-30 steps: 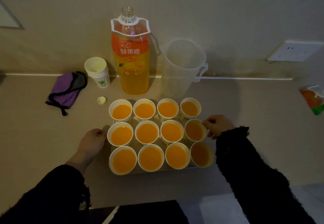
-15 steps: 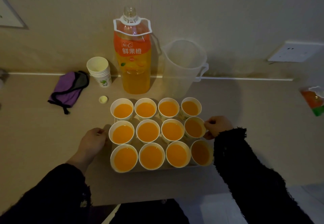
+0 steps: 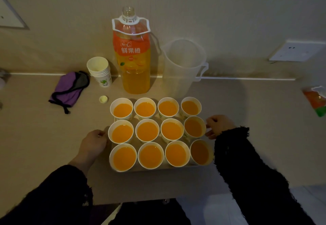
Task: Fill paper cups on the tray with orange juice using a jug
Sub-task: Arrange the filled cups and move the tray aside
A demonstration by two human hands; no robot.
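Head view: Twelve cups [image 3: 147, 131] of orange juice stand in three rows of four on a tray [image 3: 176, 168] near the counter's [image 3: 35, 136] front edge, about midway along it. My left hand [image 3: 94, 142] sits against the tray's left rim with its fingers curled under; I cannot tell whether they clamp it. My right hand [image 3: 218, 126] is at the right rim, thumb and fingers pinched in just beside the second-row cup, holding the tray. Both arms wear dark, fuzzy sleeves. The clear jug [image 3: 183, 66] stands upright at the counter's back edge, behind the tray, handle to the right. Just left of it is an open-necked juice bottle [image 3: 132, 62], part full. Further left along the back edge are a stack [image 3: 100, 71] of spare cups and a purple pouch [image 3: 70, 88]. A small pale cap [image 3: 103, 99] lies near the tray's back-left corner. A packet [image 3: 314, 101] lies at the right edge.
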